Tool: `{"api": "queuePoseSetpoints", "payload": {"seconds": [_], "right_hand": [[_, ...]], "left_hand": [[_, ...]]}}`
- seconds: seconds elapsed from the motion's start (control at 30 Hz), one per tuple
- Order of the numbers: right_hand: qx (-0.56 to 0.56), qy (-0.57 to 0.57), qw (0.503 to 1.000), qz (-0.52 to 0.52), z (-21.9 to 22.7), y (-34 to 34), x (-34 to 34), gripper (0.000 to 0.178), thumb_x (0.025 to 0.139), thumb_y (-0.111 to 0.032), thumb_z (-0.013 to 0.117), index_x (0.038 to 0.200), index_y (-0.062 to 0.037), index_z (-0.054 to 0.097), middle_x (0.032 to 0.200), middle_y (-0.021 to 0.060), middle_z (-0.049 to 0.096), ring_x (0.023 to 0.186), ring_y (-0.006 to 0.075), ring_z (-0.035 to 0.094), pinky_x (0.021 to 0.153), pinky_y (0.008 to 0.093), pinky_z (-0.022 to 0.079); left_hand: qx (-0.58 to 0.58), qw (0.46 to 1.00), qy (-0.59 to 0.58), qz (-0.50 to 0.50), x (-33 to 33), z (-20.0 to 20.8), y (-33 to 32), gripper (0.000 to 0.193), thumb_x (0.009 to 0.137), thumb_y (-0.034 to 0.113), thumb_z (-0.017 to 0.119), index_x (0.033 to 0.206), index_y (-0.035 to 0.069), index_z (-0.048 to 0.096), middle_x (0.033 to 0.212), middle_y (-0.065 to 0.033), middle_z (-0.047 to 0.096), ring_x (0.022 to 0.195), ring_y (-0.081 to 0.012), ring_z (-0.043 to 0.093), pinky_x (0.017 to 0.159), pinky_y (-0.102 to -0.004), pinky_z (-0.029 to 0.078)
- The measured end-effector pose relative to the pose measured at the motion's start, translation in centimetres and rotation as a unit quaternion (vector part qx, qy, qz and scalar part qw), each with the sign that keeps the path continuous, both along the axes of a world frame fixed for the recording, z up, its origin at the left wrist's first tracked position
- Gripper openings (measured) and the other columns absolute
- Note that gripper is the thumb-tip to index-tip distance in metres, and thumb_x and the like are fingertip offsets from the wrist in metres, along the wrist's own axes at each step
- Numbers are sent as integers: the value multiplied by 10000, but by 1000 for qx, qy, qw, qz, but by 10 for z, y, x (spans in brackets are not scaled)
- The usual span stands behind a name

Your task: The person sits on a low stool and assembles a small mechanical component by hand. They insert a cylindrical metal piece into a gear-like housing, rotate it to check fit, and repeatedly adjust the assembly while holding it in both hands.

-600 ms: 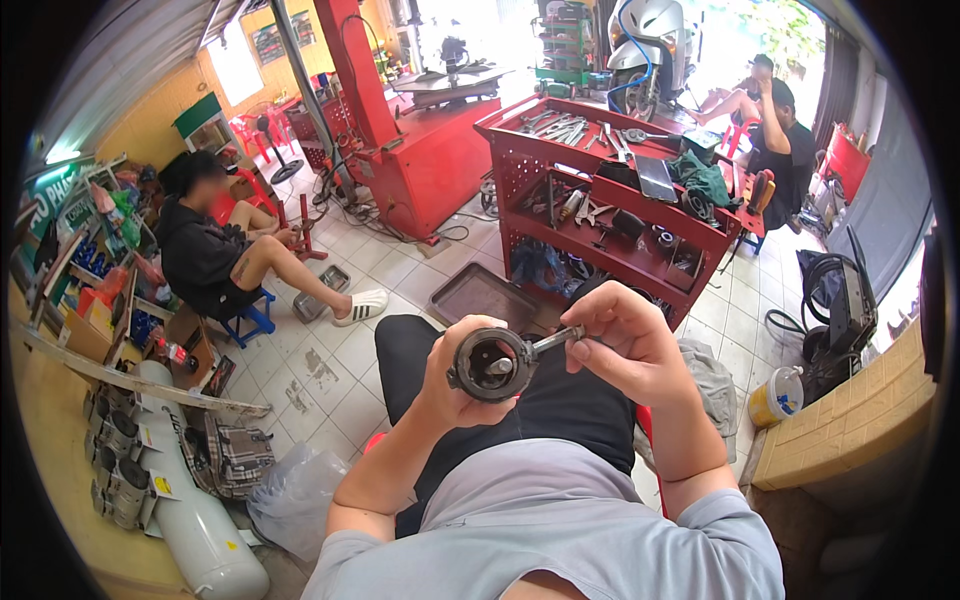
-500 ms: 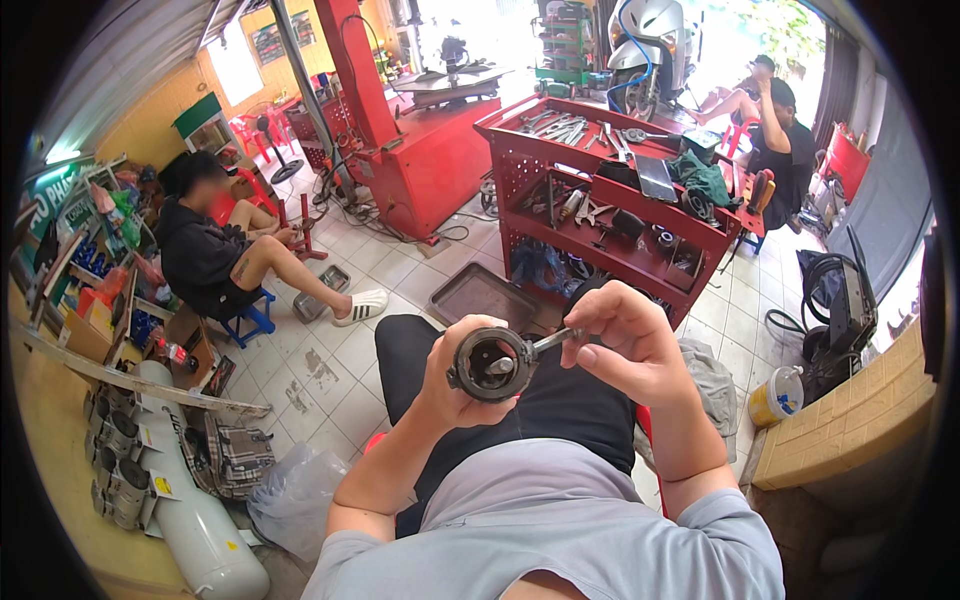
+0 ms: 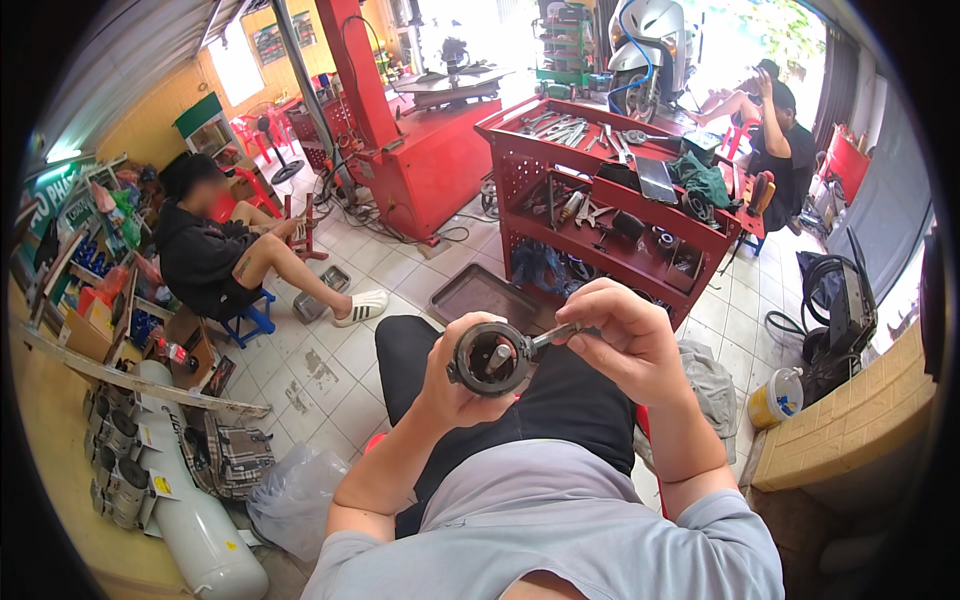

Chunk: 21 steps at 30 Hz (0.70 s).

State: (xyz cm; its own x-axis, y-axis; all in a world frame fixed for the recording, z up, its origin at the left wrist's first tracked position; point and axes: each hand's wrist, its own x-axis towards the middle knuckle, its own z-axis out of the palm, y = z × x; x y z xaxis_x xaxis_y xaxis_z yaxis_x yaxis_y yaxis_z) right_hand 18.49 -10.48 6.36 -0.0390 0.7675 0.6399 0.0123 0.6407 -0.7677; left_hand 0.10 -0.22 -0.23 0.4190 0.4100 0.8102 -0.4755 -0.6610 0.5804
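My left hand (image 3: 447,385) is wrapped round a dark, round metal housing (image 3: 462,362), held above my lap with its hollow end facing up. A lighter metal stub (image 3: 497,357) stands inside the hollow. At the right of the rim is a slim grey metal tool (image 3: 554,335), wrench-like in shape, which seems to touch the housing. My right hand (image 3: 630,345) pinches its outer end between thumb and fingers. My left fingers hide the side of the housing, so the part's exact kind cannot be told.
Ahead stands a red tool cart (image 3: 615,225) with wrenches on top and tools on its shelf. A metal drip tray (image 3: 480,297) lies on the tiled floor before it. One person (image 3: 215,245) sits at the left, another (image 3: 785,150) far right. A white bucket (image 3: 777,398) stands right.
My right hand has shifted slightly left, with its fingers closing round the tool's outer end. The housing has barely moved. The seated person at the left has shifted their hands.
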Motion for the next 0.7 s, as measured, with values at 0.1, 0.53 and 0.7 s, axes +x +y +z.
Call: {"api": "queuePoseSetpoints", "payload": {"seconds": [0.1, 0.53, 0.7], "right_hand": [[21, -19, 1000, -8, 1, 1, 1, 235, 815, 108, 574, 1036, 33, 602, 992, 88, 565, 892, 122, 579, 761, 245, 477], [-36, 42, 998, 19, -2, -3, -2, 185, 885, 25, 555, 1064, 32, 604, 896, 60, 613, 762, 76, 587, 679, 204, 474], [-29, 2, 999, -16, -2, -2, -1, 221, 897, 4, 553, 1114, 45, 569, 866, 56, 613, 771, 82, 595, 691, 210, 476]], "left_hand": [[-5, 1000, 3, 6, 0, 0, -1, 636, 680, 253, 737, 1154, -43, 435, 995, -131, 591, 826, -198, 614, 748, -298, 493], [-18, 1000, 0, -2, 0, 0, 0, 632, 674, 201, 695, 1189, -43, 423, 970, -105, 578, 835, -178, 593, 766, -289, 479], [-43, 999, -3, -22, -1, 0, -2, 642, 673, 198, 697, 1197, -44, 415, 967, -99, 576, 836, -165, 583, 775, -286, 472]]}}
